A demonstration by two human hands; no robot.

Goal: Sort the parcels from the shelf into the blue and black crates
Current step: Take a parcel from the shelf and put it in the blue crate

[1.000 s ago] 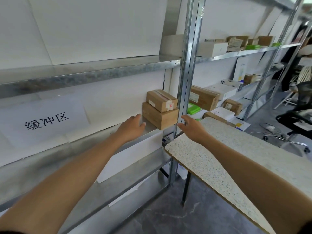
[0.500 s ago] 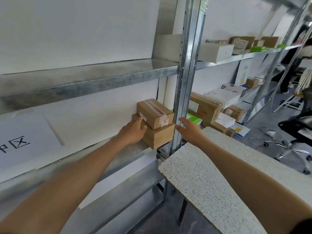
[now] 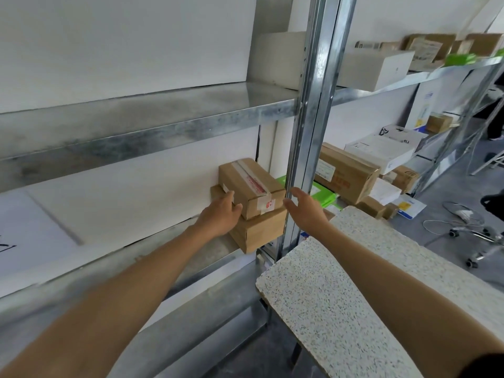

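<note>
Shelf deck (image 3: 90, 274): galvanised steel. Both task parcels sit stacked at its right end, close against the upright.

Left hand (image 3: 219, 215): your fingers lie against the left end of the stack, at the seam between the two boxes. They are pressed on, not wrapped round, and nothing is lifted.

Upper parcel (image 3: 252, 184): a small taped carton with a red mark on its near end, lying skewed across the one beneath. In my judgement it will slide if you tilt the stack.

Lower parcel (image 3: 261, 231): a plain carton whose near corner overhangs the deck edge. Support it from below when you draw it out.

Right hand (image 3: 306, 210): spread and holding nothing, just beside the right end of the stack. I cannot tell whether it is touching.

Upright post (image 3: 311, 118): it crowds that right end, so bring your right palm in front of it and clamp evenly from both sides.

Speckled tabletop (image 3: 341, 309): its corner is just below your right forearm. Pull the load back toward you over the top of it.

Crates: not in view. Read each label before you choose one.
</note>
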